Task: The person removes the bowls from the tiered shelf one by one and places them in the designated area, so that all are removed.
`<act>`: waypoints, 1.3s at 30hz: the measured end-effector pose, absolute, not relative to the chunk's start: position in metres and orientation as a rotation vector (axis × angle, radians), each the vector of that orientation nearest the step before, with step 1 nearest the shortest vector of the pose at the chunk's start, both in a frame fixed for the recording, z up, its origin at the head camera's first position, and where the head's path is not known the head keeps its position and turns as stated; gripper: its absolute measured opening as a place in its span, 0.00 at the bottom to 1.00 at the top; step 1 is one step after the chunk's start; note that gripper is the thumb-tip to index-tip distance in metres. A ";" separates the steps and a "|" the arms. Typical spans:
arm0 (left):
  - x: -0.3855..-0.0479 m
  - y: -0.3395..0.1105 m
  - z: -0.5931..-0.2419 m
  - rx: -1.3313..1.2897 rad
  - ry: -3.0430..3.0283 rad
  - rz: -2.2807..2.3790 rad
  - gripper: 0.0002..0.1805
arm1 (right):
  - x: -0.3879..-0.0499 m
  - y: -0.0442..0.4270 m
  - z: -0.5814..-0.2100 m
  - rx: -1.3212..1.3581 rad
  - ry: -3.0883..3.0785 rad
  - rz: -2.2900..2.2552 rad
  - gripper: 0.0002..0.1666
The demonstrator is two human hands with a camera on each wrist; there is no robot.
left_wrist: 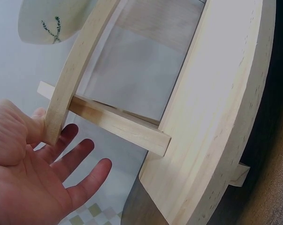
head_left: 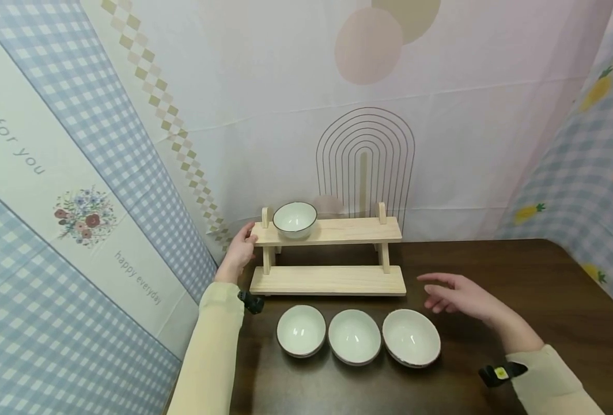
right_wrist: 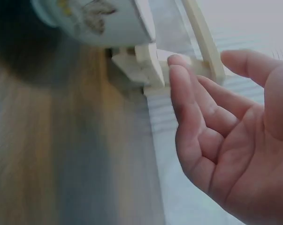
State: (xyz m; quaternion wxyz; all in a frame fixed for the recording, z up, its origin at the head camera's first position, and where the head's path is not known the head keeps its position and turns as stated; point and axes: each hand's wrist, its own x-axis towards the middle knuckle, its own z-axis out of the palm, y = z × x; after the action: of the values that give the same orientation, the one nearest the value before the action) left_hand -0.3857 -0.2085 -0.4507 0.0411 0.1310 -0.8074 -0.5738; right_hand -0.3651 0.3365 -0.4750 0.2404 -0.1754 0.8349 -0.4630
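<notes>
A two-tier wooden shelf stands on the table. My left hand grips the left end of its upper board, thumb and index finger at the edge; in the left wrist view the other fingers spread free below the board. One white bowl with a dark rim sits at the left of the upper tier. In front of the shelf are a left bowl, a middle bowl and a right bowl. My right hand, fingers loosely bent and holding nothing, hovers beside the right bowl.
The dark brown table extends to the right of the shelf. A patterned cloth hangs close behind it, and a blue checked cloth borders the left side.
</notes>
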 end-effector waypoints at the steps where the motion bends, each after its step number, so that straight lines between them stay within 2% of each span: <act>1: -0.385 -0.209 -0.451 0.400 -2.473 -1.756 0.31 | -0.368 0.331 -0.473 -0.492 2.293 -1.269 0.34; 19: -0.382 -0.211 -0.450 0.395 -2.454 -1.784 0.31 | -0.401 0.230 -0.428 -0.711 2.343 -1.159 0.27; 39: -0.381 -0.208 -0.449 0.354 -2.467 -1.773 0.30 | -0.424 0.130 -0.405 -0.573 2.385 -1.478 0.30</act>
State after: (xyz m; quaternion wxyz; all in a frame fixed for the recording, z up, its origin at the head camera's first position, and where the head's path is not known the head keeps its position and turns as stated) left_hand -0.3808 -0.2080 -0.4491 0.0414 0.1157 -0.8060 -0.5791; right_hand -0.4240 0.1305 -0.4051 0.1384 -0.1983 0.8248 -0.5112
